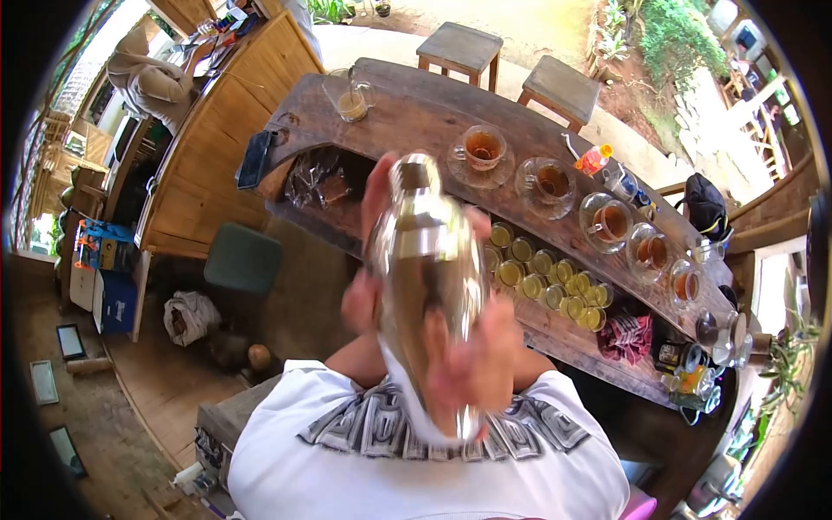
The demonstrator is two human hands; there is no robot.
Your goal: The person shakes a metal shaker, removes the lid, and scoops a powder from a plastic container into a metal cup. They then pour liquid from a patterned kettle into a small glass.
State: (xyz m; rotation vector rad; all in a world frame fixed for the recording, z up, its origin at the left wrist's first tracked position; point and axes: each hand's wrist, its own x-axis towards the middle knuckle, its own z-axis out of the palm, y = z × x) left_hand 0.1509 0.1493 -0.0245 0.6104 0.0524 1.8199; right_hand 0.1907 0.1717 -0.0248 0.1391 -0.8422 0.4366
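Observation:
A shiny metal cocktail shaker (426, 277) is held up in front of my chest, its capped end pointing away from me. My left hand (362, 295) wraps around its left side, with fingers along the upper part. Against the lower right side presses my right hand (487, 364), its fingers closed on the metal and blurred by motion. Beyond the shaker, a glass cup of amber drink (483, 149) stands on a saucer on the curved wooden counter (399, 113). Several similar cups follow to the right. A glass mug (352, 106) with a little light-brown liquid is at the left.
Several small yellow-green glasses (542, 276) stand in rows on the shelf below the counter. Near them lies a dark red cloth (626, 336). Stools (459, 48) are beyond the counter. A person (147, 78) sits at a wooden desk to the left, near a green stool (243, 260).

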